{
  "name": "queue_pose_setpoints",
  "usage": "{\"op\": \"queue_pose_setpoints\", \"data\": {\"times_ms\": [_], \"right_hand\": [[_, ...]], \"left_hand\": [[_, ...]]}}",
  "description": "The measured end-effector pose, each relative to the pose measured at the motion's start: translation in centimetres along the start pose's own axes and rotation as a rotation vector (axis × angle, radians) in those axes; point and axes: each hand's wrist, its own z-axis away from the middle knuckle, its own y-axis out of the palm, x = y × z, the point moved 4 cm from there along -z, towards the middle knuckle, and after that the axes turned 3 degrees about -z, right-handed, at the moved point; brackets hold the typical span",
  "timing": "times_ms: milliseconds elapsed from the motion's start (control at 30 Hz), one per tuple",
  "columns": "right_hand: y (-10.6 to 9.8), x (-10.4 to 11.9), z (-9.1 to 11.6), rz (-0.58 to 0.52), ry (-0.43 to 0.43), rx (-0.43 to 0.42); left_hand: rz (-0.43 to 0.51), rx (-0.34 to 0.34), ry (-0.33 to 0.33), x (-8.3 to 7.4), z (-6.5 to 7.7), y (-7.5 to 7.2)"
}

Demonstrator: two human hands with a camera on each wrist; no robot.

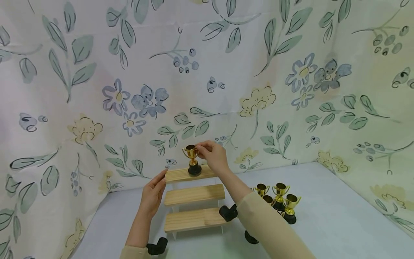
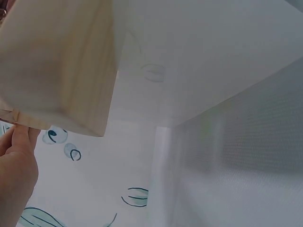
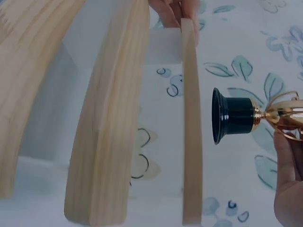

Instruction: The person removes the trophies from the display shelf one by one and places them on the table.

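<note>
My right hand [image 1: 215,156] pinches a small gold trophy cup [image 1: 191,154] by its right handle. In the right wrist view the trophy's black base [image 3: 234,116] hangs upright just off the top board, with a thin gap between them. That top board [image 1: 177,176] belongs to a three-tier wooden display stand. My left hand [image 1: 152,197] grips the board's left end, fingers on both faces in the right wrist view. Below it are the middle board [image 1: 194,194] and the bottom board [image 1: 194,220].
Several more gold trophies [image 1: 291,203] stand on the white table [image 1: 333,201] right of the stand, partly hidden by my right sleeve [image 1: 268,223]. A floral cloth [image 1: 226,100] hangs behind. Black wrist mounts [image 1: 157,246] sit on both arms.
</note>
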Motion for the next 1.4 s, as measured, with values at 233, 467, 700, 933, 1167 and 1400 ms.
{"op": "queue_pose_setpoints", "data": {"times_ms": [233, 467, 700, 933, 1167, 1400], "right_hand": [[-2.7, 1.2, 0.2, 0.02, -0.025, -0.011], [-6.1, 2.7, 0.9, 0.001, -0.04, -0.001], [-10.4, 2.9, 2.6, 0.011, -0.023, -0.007], [-14.0, 2.4, 4.0, 0.015, -0.01, -0.005], [-16.7, 2.4, 5.8, 0.013, -0.055, -0.004], [-19.4, 1.9, 7.7, 0.028, -0.06, -0.017]], "left_hand": [[-0.019, 0.001, -0.014, 0.2, 0.0, -0.2], [-0.027, 0.0, -0.008, 0.2, 0.0, -0.1], [-0.019, 0.012, 0.026, 0.2, -0.1, 0.0], [-0.03, -0.006, 0.012, 0.2, -0.1, -0.2], [-0.031, 0.006, 0.013, 0.1, -0.1, -0.2], [-0.026, -0.001, 0.012, 0.2, -0.3, -0.2]]}}
